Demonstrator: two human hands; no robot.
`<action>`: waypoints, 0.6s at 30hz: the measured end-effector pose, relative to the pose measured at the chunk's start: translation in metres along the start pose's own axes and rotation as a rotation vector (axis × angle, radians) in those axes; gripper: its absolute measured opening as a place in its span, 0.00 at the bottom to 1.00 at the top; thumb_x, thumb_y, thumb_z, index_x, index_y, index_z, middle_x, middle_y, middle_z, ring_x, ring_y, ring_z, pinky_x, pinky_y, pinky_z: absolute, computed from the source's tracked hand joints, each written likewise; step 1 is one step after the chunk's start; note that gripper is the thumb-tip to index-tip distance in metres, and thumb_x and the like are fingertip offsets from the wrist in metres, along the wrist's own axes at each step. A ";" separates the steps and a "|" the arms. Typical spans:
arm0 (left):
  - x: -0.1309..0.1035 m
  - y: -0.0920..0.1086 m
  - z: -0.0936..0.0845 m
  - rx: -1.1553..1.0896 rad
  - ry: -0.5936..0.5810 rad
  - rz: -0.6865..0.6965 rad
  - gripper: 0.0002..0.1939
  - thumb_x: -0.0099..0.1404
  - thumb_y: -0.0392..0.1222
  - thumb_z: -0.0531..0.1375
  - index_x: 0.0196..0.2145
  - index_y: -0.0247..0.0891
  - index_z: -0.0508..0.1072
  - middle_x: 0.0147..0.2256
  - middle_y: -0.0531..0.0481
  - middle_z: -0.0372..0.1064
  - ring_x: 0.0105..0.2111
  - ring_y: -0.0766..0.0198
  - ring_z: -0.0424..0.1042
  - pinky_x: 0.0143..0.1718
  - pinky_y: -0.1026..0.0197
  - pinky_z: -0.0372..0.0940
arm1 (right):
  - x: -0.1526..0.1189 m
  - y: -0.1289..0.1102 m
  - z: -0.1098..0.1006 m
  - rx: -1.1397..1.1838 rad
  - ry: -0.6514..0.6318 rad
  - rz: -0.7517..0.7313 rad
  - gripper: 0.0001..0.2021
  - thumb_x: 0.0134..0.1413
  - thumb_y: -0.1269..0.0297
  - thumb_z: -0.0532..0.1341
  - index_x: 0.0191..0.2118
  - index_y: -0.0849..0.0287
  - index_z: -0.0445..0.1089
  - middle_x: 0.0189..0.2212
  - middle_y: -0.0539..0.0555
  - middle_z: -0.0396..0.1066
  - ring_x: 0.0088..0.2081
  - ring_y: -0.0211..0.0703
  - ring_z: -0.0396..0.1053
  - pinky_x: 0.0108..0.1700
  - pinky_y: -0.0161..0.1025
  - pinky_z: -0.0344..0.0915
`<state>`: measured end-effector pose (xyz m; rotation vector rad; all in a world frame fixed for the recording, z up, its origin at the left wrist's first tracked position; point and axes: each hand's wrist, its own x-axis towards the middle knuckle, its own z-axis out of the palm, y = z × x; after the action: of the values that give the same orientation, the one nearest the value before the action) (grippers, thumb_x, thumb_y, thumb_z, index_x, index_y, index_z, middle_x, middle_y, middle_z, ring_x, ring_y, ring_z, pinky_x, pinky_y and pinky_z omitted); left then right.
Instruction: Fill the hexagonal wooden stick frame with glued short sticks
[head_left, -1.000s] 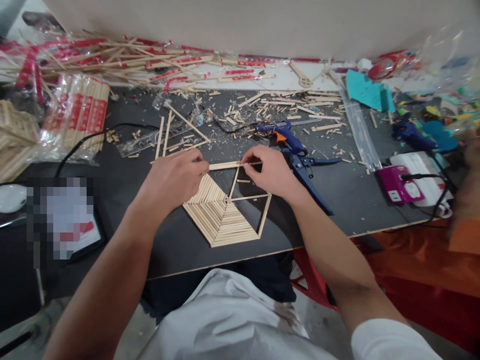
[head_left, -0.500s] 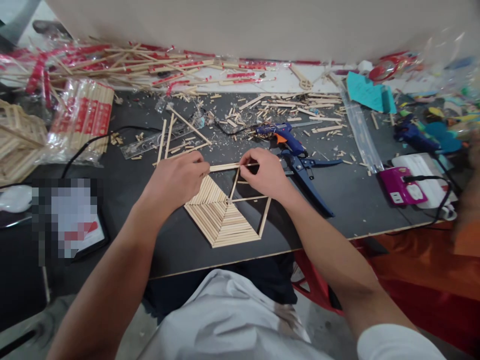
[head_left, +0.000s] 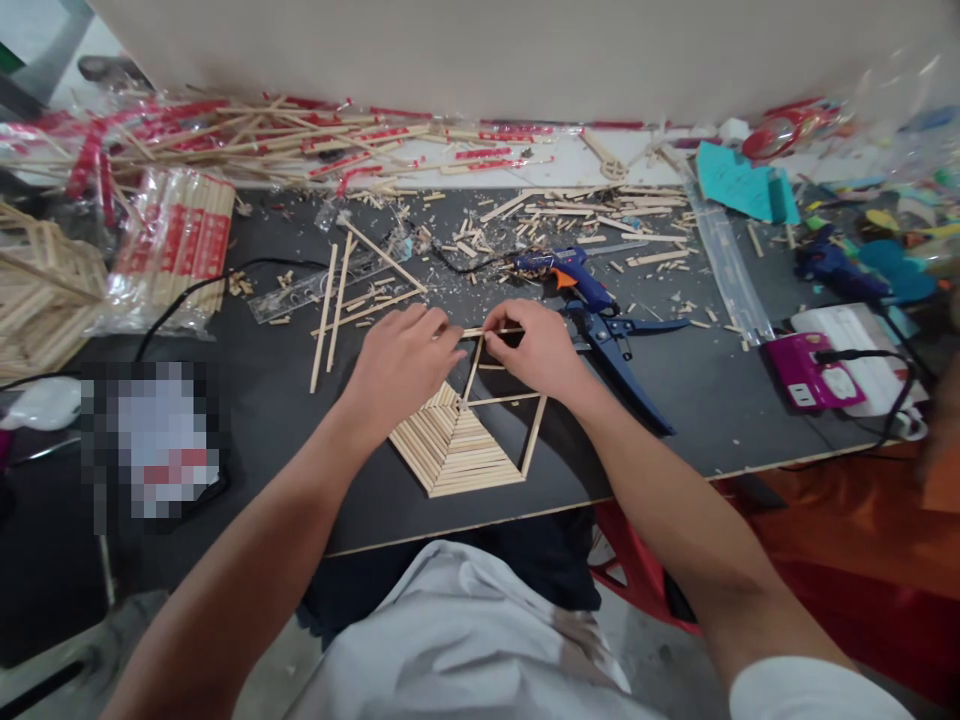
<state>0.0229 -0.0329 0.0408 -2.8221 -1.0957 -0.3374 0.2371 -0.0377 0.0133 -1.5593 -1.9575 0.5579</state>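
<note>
Hands (head_left: 472, 355) — seemingly pinching stick (head_left: 480, 332)

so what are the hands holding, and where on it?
A thin wooden stick at the top edge of the hexagon panel; left hand and right hand pinch its ends.

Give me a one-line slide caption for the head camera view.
Both hands, left hand and right hand, pinch a thin stick above a stick hexagon.

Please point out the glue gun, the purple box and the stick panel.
glue gun (head_left: 564, 268), head view, on its blue body.
purple box (head_left: 801, 372), head view, on its top face.
stick panel (head_left: 459, 448), head view, on its filled lower part.
</note>
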 end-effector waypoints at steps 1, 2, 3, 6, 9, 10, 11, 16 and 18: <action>0.002 0.002 0.003 0.009 0.004 0.011 0.12 0.75 0.38 0.57 0.48 0.34 0.79 0.43 0.40 0.76 0.46 0.49 0.73 0.43 0.51 0.67 | 0.000 0.000 0.000 -0.007 -0.001 -0.005 0.01 0.55 0.67 0.63 0.33 0.54 0.72 0.32 0.53 0.75 0.38 0.48 0.70 0.43 0.45 0.61; 0.004 0.004 0.005 0.023 0.014 0.020 0.12 0.75 0.36 0.56 0.48 0.33 0.79 0.43 0.39 0.76 0.45 0.49 0.73 0.43 0.51 0.66 | -0.001 -0.001 -0.001 -0.010 0.001 -0.013 0.01 0.56 0.67 0.62 0.33 0.55 0.72 0.33 0.53 0.76 0.39 0.48 0.70 0.43 0.45 0.61; 0.006 0.005 0.008 0.040 0.029 0.030 0.12 0.75 0.34 0.56 0.48 0.33 0.79 0.43 0.39 0.76 0.45 0.49 0.74 0.43 0.51 0.66 | -0.001 -0.003 -0.001 -0.009 0.007 -0.026 0.01 0.56 0.68 0.62 0.34 0.55 0.72 0.33 0.53 0.76 0.39 0.48 0.71 0.43 0.44 0.61; 0.007 0.006 0.011 0.093 0.077 0.060 0.12 0.75 0.31 0.53 0.45 0.32 0.78 0.41 0.40 0.76 0.44 0.50 0.74 0.44 0.52 0.67 | -0.003 -0.013 -0.003 -0.004 0.043 -0.095 0.03 0.55 0.69 0.62 0.35 0.55 0.73 0.35 0.54 0.78 0.40 0.49 0.72 0.45 0.45 0.61; 0.003 0.006 0.010 0.110 0.095 0.054 0.13 0.74 0.28 0.51 0.42 0.33 0.77 0.36 0.42 0.75 0.39 0.54 0.75 0.39 0.56 0.67 | -0.005 -0.025 -0.006 -0.005 0.080 -0.152 0.05 0.57 0.70 0.61 0.36 0.54 0.74 0.38 0.53 0.79 0.43 0.50 0.72 0.48 0.46 0.61; 0.002 0.005 0.009 0.105 0.097 0.040 0.14 0.73 0.28 0.51 0.42 0.33 0.76 0.35 0.43 0.75 0.37 0.56 0.75 0.36 0.57 0.67 | -0.005 -0.028 -0.007 -0.001 0.088 -0.162 0.05 0.58 0.70 0.60 0.36 0.54 0.74 0.39 0.53 0.79 0.44 0.50 0.73 0.49 0.47 0.61; 0.000 0.005 0.009 0.094 0.101 0.023 0.14 0.73 0.28 0.51 0.43 0.33 0.76 0.34 0.44 0.75 0.35 0.57 0.75 0.33 0.58 0.65 | -0.006 -0.031 -0.008 0.008 0.093 -0.171 0.06 0.59 0.69 0.60 0.36 0.53 0.74 0.39 0.52 0.80 0.44 0.49 0.73 0.50 0.47 0.61; -0.004 0.006 0.007 0.043 0.119 -0.011 0.14 0.73 0.30 0.50 0.45 0.31 0.76 0.33 0.45 0.76 0.33 0.58 0.77 0.28 0.59 0.61 | -0.007 -0.034 -0.009 0.091 0.106 -0.199 0.05 0.61 0.66 0.61 0.36 0.51 0.76 0.39 0.50 0.81 0.43 0.48 0.75 0.52 0.48 0.63; -0.004 0.007 0.005 0.053 0.121 -0.018 0.15 0.74 0.31 0.49 0.44 0.32 0.76 0.33 0.45 0.76 0.33 0.59 0.77 0.28 0.59 0.62 | -0.008 -0.034 -0.008 0.096 0.122 -0.167 0.06 0.61 0.64 0.61 0.36 0.51 0.77 0.39 0.50 0.81 0.44 0.48 0.75 0.53 0.48 0.64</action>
<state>0.0261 -0.0397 0.0345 -2.7071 -1.0893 -0.4668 0.2189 -0.0532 0.0397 -1.3257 -1.9172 0.4692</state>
